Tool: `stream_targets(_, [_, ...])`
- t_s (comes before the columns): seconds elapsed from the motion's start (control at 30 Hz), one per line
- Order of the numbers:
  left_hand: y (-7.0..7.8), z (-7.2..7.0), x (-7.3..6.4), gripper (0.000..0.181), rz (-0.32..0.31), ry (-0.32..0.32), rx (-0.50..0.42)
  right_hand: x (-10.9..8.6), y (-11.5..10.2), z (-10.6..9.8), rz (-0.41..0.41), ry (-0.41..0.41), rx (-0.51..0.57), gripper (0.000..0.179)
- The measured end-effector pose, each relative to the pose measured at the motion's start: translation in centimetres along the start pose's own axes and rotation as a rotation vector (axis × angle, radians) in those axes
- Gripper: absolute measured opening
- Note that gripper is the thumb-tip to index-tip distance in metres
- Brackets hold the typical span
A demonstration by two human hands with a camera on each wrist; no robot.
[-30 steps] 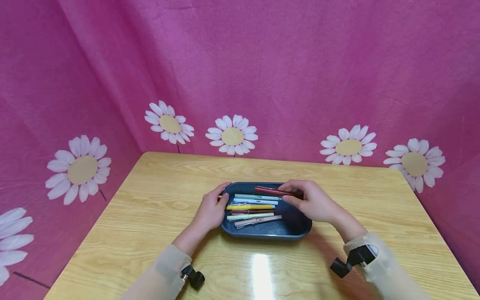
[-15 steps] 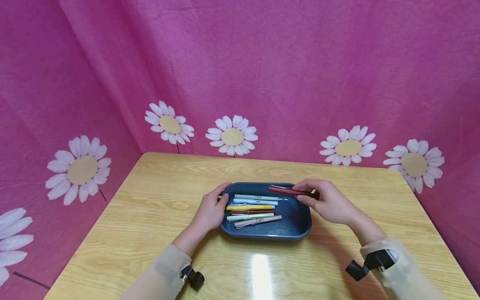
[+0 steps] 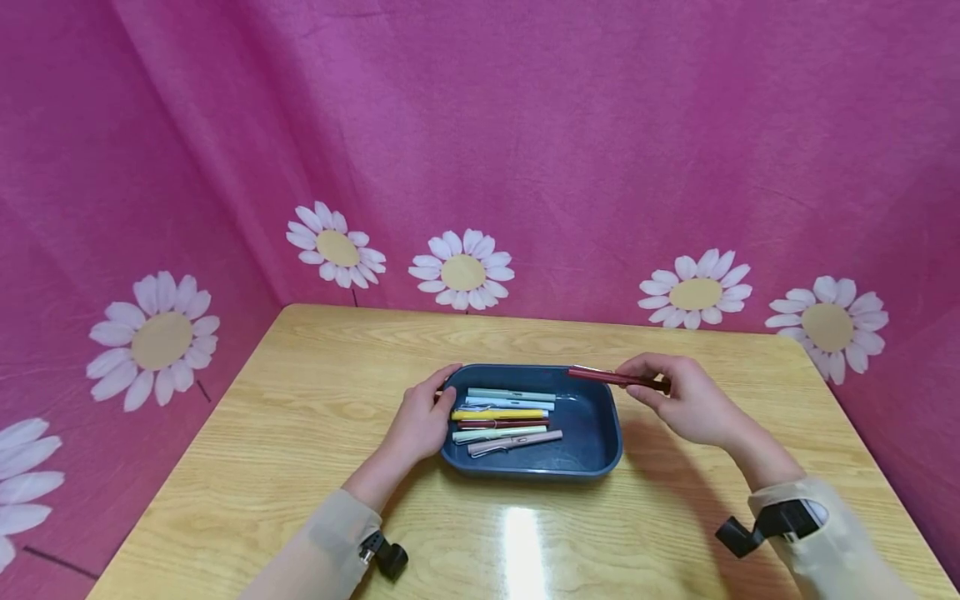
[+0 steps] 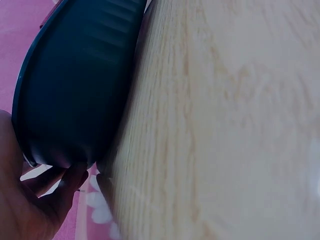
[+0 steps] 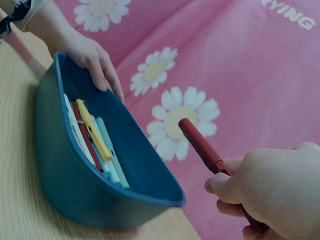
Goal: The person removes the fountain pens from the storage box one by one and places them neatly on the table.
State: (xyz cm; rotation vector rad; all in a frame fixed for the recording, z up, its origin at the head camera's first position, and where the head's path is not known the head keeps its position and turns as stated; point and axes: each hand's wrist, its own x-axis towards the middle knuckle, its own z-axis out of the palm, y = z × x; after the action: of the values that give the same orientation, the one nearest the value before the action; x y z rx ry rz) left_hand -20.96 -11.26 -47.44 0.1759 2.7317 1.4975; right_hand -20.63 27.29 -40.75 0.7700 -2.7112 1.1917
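A dark blue rounded bin [image 3: 585,450] stands on the table with several pens lying side by side in its left part. Among them are a yellow pen [image 3: 498,414], a dark red pen [image 3: 502,424] and a greyish-pink pen [image 3: 517,443]. My left hand [image 3: 422,419] grips the bin's left end, thumb over the rim; in the left wrist view its fingers [image 4: 70,182] touch the outer wall. My right hand [image 3: 693,400] pinches another red pen [image 5: 200,142] between thumb and fingers. It is up past the bin's back right corner, apart from the bin.
The wooden table [image 3: 360,350] extends all round the bin. A pink curtain [image 3: 570,167] with white daisies hangs behind it and along the sides. Each wrist carries a black camera mount [image 3: 772,525].
My right hand has moved right with the red pen, from over the bin's inside to beyond its right end. My left hand and the bin have stayed in place.
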Motion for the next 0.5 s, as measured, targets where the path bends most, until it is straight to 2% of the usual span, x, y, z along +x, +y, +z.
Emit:
stream_targets(0.17, [0.1, 0.0, 0.0, 0.045, 0.006, 0.000, 0.005, -0.7, 1.4, -0.8, 0.007, 0.032, 0.007, 0.022])
stream_targets(0.5, [0.3, 0.1, 0.0, 0.046, -0.002, -0.002, 0.030, -1.8, 3.6, -1.9, 0.025, 0.043, -0.008, 0.021])
